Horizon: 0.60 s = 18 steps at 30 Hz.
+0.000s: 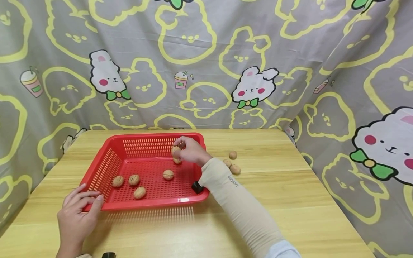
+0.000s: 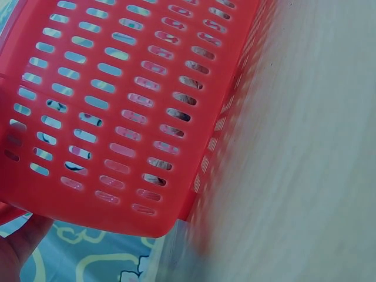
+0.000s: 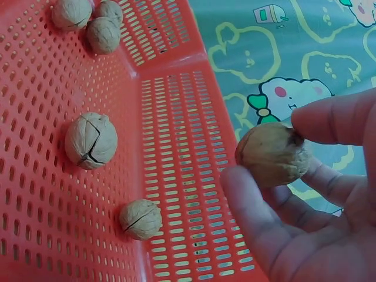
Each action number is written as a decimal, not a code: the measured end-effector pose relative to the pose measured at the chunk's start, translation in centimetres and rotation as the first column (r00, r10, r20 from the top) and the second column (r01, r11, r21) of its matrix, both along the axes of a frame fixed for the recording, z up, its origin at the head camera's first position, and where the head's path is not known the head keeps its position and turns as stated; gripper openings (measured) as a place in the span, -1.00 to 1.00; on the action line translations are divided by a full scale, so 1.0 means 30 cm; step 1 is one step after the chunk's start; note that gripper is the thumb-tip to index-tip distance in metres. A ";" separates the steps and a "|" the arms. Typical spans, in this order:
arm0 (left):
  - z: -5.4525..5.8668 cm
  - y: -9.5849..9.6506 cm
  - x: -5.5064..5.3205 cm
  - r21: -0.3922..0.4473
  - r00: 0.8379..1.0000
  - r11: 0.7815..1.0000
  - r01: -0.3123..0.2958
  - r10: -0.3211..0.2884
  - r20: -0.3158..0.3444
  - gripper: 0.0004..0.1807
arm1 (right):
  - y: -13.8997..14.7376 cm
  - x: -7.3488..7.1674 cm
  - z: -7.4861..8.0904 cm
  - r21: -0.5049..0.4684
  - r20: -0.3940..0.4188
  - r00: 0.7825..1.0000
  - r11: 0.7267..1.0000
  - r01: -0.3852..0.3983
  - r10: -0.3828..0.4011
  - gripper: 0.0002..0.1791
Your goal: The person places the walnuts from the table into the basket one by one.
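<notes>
Nearby, at the lower edge of the head view, a black object [image 1: 108, 255] is cut off by the frame. Just beyond it the left hand [image 1: 77, 215] reaches up and forward to the near left corner of a red plastic basket [image 1: 148, 205]. Its fingers lie over the side rim and its thumb sits apart from them across the corner, so the rim is held between.

From the lower right, past a pale blue cuff [image 1: 284, 249], a beige sleeve [image 1: 242, 204] slants up and leftward over the basket's right rim, with a black wrist camera [image 1: 197, 187] at its end. Ahead of it the right hand [image 1: 191, 149] points left, thumb and fingers clamped on a walnut [image 3: 273, 154], which they hold up off the basket's floor by the far right corner.

Four walnuts [image 1: 139, 193] lie apart on the basket's perforated floor, three grouped toward the left and one nearer the middle. Another walnut [image 3: 141, 218] rests just beside the wall, below the held one.

Outside, to the right, three more walnuts [image 1: 235, 169] sit close together on the wood-grain table [image 1: 277, 197]. Behind everything hangs a grey curtain [image 1: 206, 43] printed with yellow outlines and white rabbits.
</notes>
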<state>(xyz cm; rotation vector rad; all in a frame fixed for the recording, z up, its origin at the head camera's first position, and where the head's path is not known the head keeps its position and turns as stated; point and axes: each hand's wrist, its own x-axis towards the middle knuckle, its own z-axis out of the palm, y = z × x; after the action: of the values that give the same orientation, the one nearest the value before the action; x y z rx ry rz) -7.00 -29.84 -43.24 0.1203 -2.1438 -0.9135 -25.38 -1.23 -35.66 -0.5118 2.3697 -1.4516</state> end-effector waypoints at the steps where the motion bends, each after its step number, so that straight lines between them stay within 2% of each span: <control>1: 0.000 0.000 0.000 0.000 1.000 1.000 0.000 0.000 0.000 -0.80 | 0.001 0.000 0.000 0.006 0.000 1.000 1.000 0.001 -0.001 -0.70; 11: -0.004 -0.003 -0.005 -0.018 0.998 0.999 0.035 -0.036 -0.053 -0.79 | 0.006 -0.004 -0.001 0.006 -0.026 1.000 1.000 0.009 -0.009 -0.76; 18: -0.003 -0.003 -0.003 -0.003 0.999 0.999 0.032 -0.032 -0.043 -0.80 | 0.020 -0.001 0.026 -0.034 -0.026 1.000 0.999 -0.002 0.001 -0.77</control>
<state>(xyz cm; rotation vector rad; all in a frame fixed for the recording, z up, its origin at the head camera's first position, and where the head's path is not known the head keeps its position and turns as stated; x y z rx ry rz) -7.08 -29.92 -43.33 0.0647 -2.1119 -0.9240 -25.42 -0.63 -34.88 -0.5447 2.3680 -1.4954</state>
